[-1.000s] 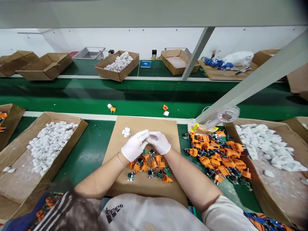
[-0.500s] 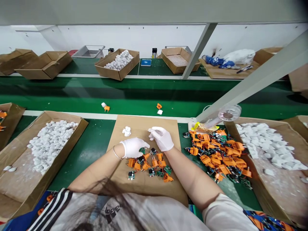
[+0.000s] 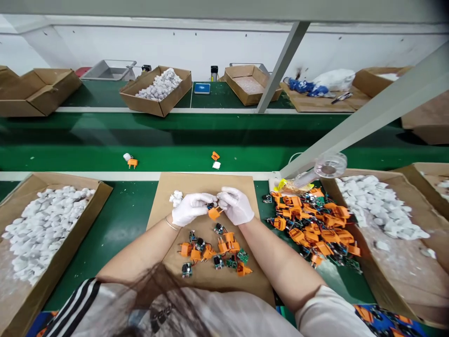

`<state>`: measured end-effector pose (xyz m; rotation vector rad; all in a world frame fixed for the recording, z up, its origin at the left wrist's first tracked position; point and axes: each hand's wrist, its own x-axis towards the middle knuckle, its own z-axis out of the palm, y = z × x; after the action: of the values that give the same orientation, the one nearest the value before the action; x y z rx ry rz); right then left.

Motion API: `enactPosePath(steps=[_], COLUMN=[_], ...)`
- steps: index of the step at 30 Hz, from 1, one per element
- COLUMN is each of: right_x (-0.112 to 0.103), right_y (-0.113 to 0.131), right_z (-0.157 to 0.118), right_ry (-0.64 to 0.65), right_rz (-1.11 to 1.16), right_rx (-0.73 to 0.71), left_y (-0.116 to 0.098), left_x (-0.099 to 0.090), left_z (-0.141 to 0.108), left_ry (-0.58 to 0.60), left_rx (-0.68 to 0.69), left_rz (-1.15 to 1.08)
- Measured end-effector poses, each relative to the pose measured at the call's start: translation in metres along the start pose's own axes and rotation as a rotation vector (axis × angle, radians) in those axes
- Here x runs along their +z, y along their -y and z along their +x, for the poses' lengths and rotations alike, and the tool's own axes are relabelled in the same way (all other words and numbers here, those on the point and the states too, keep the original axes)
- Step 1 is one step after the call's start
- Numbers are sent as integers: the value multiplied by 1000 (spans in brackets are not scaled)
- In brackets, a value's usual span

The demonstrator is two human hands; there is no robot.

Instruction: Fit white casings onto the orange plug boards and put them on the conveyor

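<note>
On a cardboard sheet (image 3: 257, 276) laid over the green table (image 3: 121, 243), one orange plug (image 3: 214, 213) with an attached green circuit board is held up just above the surface, between the two white-gloved hands. The left hand (image 3: 191, 209) is curled almost shut against the plug's board end, and the right hand (image 3: 235, 206) is pinched shut on the orange body from the other side; the exact finger contact is partly hidden. Holding it this way, in front of the body, appears to allow two-handed handling.

Item: loose group of orange plugs (image 3: 224, 245), directly below the hands, spread apart on the sheet, seemingly so that each can be picked out singly.

Item: larger heap of orange plugs (image 3: 312, 229), on the table to the right of the sheet, apparently placed within reach of the right hand.

Item: small cluster of white pieces (image 3: 176, 198), on the sheet just beside the left hand.

Item: left cardboard box (image 3: 98, 189) and right cardboard box (image 3: 351, 175), both filled with lumpy white pieces and set to either side, presumably for reach from one seat.

Item: blue scale (image 3: 202, 88), on the far table.
</note>
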<state>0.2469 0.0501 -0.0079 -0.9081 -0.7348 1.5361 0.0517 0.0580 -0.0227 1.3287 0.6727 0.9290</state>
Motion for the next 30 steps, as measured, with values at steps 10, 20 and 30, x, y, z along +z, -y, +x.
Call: enactPosePath(steps=[10,20,30], right_x=[4,-1,-5], right_y=[5,-3,-3], right_z=[-15,-16,-17], right_ry=[234,66,83], right_rz=[-505,-208,-143], right_rx=[-312,-234,-20], left_y=[-3,-3,-14], left_x=[-8,-4,2], left_z=[1,-4,0], left_ry=[-196,-213,-191], left_rx=[-73,-194,-251], left_rz=[7,68,-92])
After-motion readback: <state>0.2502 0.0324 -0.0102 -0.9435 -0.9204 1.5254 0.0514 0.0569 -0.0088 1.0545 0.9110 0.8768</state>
